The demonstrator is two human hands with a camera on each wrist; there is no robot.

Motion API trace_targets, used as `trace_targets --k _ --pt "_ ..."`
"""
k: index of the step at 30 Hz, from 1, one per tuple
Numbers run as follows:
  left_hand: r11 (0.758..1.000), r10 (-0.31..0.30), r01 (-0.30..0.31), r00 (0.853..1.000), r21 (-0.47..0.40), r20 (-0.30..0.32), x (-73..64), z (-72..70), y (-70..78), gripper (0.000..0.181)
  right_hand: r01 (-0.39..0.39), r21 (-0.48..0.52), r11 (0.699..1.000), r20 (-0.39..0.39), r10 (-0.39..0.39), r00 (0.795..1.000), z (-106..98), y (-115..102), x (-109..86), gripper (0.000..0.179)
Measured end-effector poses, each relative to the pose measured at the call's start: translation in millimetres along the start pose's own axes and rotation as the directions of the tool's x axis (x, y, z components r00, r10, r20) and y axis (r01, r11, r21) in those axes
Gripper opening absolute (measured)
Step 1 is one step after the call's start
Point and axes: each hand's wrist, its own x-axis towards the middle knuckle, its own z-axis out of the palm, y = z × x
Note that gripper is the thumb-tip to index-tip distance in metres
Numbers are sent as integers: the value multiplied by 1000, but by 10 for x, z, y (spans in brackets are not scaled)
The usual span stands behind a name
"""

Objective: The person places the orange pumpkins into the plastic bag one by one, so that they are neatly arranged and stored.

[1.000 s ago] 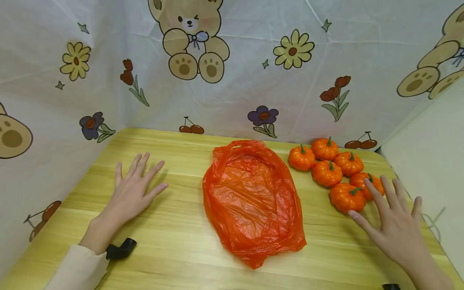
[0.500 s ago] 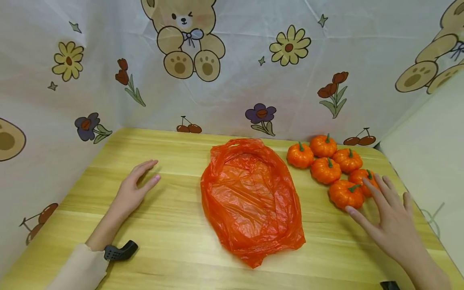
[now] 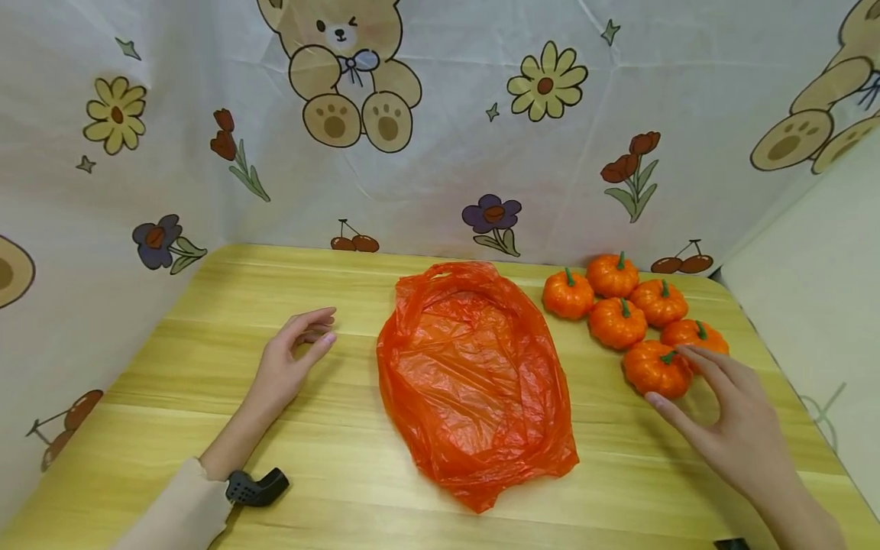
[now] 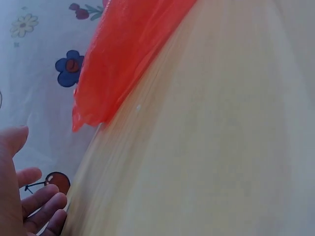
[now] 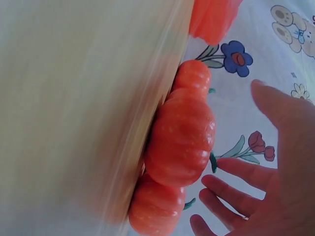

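A crumpled, see-through red plastic bag (image 3: 474, 382) lies spread on the wooden table, its mouth facing up. To its right sit several small orange pumpkins with green stems; the nearest pumpkin (image 3: 656, 371) is at the fingertips of my right hand (image 3: 739, 428). That hand is spread over it, thumb at the front and fingers over its right side. In the right wrist view the same pumpkin (image 5: 181, 140) stands before the fingers, near its stem. My left hand (image 3: 289, 359) hovers left of the bag, fingers loosely bent, holding nothing. The left wrist view shows the bag (image 4: 128, 54) beyond the fingers.
A white cloth (image 3: 440, 176) printed with bears and flowers hangs behind the table (image 3: 323, 458). A pale panel (image 3: 825, 305) borders the right side. Black wrist devices sit on the arms, such as the left wrist mount (image 3: 257, 489).
My left hand has turned sideways, its spread fingers drawing together, and has shifted right toward the bag. My right hand's fingers have come closer together and moved in over the nearest pumpkin.
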Motion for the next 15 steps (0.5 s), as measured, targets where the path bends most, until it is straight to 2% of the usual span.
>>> trace_targets --k 5,10,15 --pt "1000 18 -18 1000 -23 16 75 164 81 44 22 -2 1000 -25 -22 999 9 -32 7 71" --pt "999 31 -30 999 -32 24 123 331 113 49 18 -7 1000 1 -18 1000 15 -39 -6 69" --pt "1000 13 -12 998 -16 59 128 464 171 50 20 -12 1000 16 -20 1000 47 -44 -24 62"
